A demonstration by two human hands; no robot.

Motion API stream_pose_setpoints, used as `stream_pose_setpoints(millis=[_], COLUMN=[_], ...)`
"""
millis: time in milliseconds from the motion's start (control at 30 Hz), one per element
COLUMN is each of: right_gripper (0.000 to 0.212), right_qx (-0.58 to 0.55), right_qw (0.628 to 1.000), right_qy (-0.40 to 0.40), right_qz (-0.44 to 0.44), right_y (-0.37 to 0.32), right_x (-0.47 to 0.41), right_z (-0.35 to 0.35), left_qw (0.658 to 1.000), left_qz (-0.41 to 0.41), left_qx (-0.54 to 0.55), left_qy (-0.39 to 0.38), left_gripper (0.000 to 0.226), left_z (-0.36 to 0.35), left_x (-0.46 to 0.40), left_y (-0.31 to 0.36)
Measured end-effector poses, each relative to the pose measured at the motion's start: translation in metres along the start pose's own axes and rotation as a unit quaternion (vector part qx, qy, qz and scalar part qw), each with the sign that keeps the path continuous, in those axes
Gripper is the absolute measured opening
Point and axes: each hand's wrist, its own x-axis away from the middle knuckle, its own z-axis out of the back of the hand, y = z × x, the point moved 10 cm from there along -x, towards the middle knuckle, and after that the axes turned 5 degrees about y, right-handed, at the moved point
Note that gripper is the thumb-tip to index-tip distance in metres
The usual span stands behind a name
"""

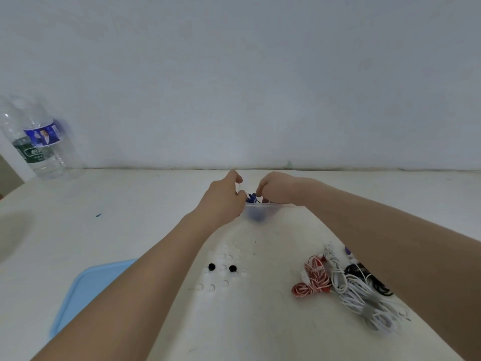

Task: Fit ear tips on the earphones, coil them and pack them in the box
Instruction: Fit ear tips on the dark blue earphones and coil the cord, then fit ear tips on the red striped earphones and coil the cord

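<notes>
While both arms reached toward twelve o'clock, we saw the left hand (223, 196) and right hand (276, 190) with fingers curled, pinching blue earphones (252, 197) over the clear box (260, 213). Loose ear tips (225, 267) lay at six o'clock of the box; tangled earphones (346, 282) lay at four o'clock on the surface (130, 204).

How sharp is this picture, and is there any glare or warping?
Head view: soft overall; the bottle at the left edge is smeared and doubled, the white ear tips nearly vanish against the pale table; light is flat, without glare; wide-angle bending shows at the edges.
</notes>
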Motion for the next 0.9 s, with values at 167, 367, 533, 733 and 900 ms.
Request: stream_pose_setpoints(millis=[167, 367, 533, 733, 900], right_gripper=[0.04, 0.017, 0.027, 0.038, 0.027], right_qx=[0.052, 0.026, 0.118, 0.277, 0.209], right_qw=[0.998, 0.996, 0.982, 0.953, 0.973], right_qy=[0.044, 0.054, -0.143, -0.112, -0.079], right_qz=[0.016, 0.065, 0.036, 0.042, 0.066], right_y=[0.005, -0.005, 0.005, 0.019, 0.028], right_x=[0.03, 0.084, 0.134, 0.16, 0.158], right_z=[0.026, 0.049, -0.004, -0.039, -0.05], left_qw=[1.0, 0.989, 0.972, 0.955, 0.966], left_qz=[0.011, -0.034, -0.047, -0.045, -0.049], left_qx=[0.001, -0.14, -0.193, -0.199, -0.158], left_qy=[-0.014, -0.017, -0.125, -0.218, -0.199], left_gripper=[0.038, 0.016, 0.006, 0.012, 0.011], left_z=[0.004, 0.013, -0.002, -0.017, -0.021], left_x=[0.013, 0.039, 0.07, 0.104, 0.114], left_y=[0.002, 0.008, 0.0, -0.005, -0.014])
